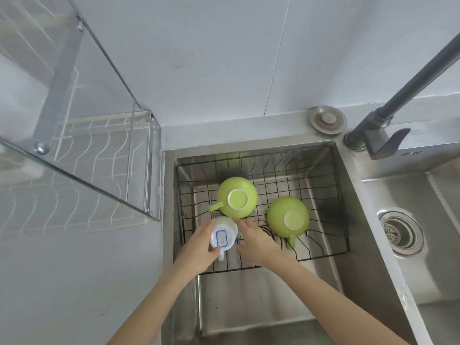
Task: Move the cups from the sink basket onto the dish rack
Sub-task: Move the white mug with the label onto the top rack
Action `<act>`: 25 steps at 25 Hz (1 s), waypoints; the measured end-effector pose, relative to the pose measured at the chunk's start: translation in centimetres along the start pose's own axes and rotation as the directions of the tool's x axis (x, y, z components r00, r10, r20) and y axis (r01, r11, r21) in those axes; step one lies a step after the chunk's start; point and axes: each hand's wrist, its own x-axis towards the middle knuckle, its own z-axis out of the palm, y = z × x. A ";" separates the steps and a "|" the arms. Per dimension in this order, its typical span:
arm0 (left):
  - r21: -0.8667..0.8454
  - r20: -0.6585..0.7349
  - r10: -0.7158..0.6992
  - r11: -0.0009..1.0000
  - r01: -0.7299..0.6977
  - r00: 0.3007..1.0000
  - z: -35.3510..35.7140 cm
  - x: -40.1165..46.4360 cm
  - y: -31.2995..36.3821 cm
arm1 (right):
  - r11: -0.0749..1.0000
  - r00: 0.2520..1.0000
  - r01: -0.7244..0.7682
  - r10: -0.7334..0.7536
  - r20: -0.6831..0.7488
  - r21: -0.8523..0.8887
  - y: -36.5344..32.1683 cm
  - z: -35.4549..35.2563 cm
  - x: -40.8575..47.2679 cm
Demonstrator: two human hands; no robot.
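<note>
While the dish rack (82,170) is standing well apart at nine o'clock on the tabletop (74,282), with no cup visible on it, the work is still sitting in the sink (361,257). Filling the left basin, the black wire sink basket (323,185) is holding all three cups upside down, bases up, presumably so they drain. At twelve o'clock in the basket the first green cup (236,200) is resting with its handle pointing toward nine; at three o'clock the second green cup (288,216) is lying with its handle toward six. Nearest the rack, at the basket's eight o'clock corner, the white cup (222,236) is sitting just beside the first green one, a blue-edged label on its base.

The left hand (199,247) is wrapping its fingers around the white cup's side, thumb by the handle, clamped on it; this is likely the first lift. The right hand (258,241) is hovering at the cup's three o'clock side, fingers spread apart and holding nothing, probably steadying the cup or clearing the wires.
</note>
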 end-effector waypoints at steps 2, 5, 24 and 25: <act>-0.012 0.022 -0.017 1.000 0.018 1.000 0.7 0.4 -0.6 | 1.000 1.000 -0.006 0.005 0.011 0.025 0.3 1.1 0.8; 0.030 0.023 -0.048 0.998 0.047 0.999 1.3 1.1 -0.9 | 0.999 1.000 0.018 -0.016 -0.026 0.045 0.4 2.1 1.7; 0.124 -0.093 0.200 0.974 -0.188 0.975 -1.2 -2.2 1.7 | 0.975 0.971 0.186 -0.163 -0.176 0.120 0.3 -1.2 -3.3; 0.098 -0.108 0.240 0.968 -0.230 0.965 -1.7 -2.9 2.0 | 0.971 0.964 0.211 -0.188 -0.189 0.113 0.0 -1.9 -4.1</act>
